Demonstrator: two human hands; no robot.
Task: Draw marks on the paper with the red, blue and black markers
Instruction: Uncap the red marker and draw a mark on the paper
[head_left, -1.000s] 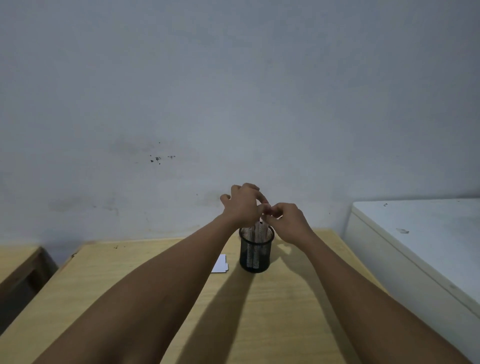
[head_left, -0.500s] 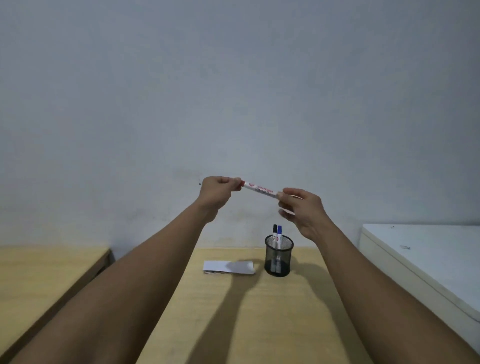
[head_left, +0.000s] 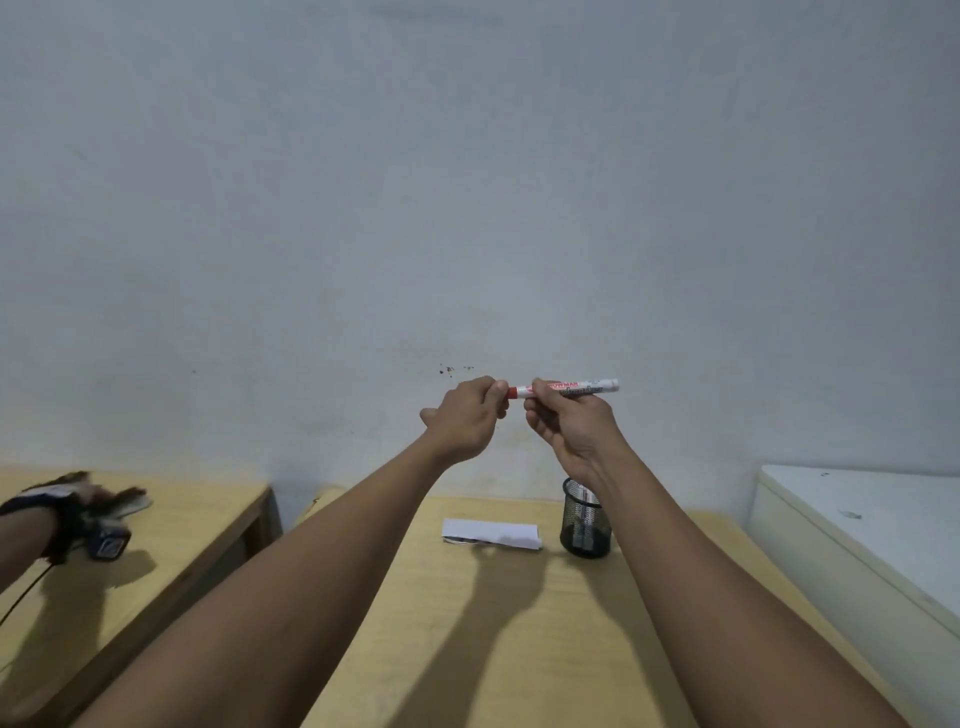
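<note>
I hold the red marker (head_left: 571, 388) level in the air, well above the table. My right hand (head_left: 569, 423) grips its white barrel. My left hand (head_left: 467, 418) pinches the red cap end. Below, a folded white paper (head_left: 491, 532) lies on the wooden table (head_left: 498, 623). Beside it on the right stands a black mesh pen cup (head_left: 584, 525) with markers inside, partly hidden by my right wrist; their colours cannot be told now.
A second wooden table (head_left: 171, 525) stands to the left across a gap. Another person's arm with a dark wrist strap and a small device (head_left: 78, 525) rests on it. A white cabinet top (head_left: 872, 519) is at the right. A bare wall rises behind.
The red marker came up out of the cup and now lies level between both hands. My hands have drawn closer together. The view has shifted, bringing the left table and the other person's arm into sight.
</note>
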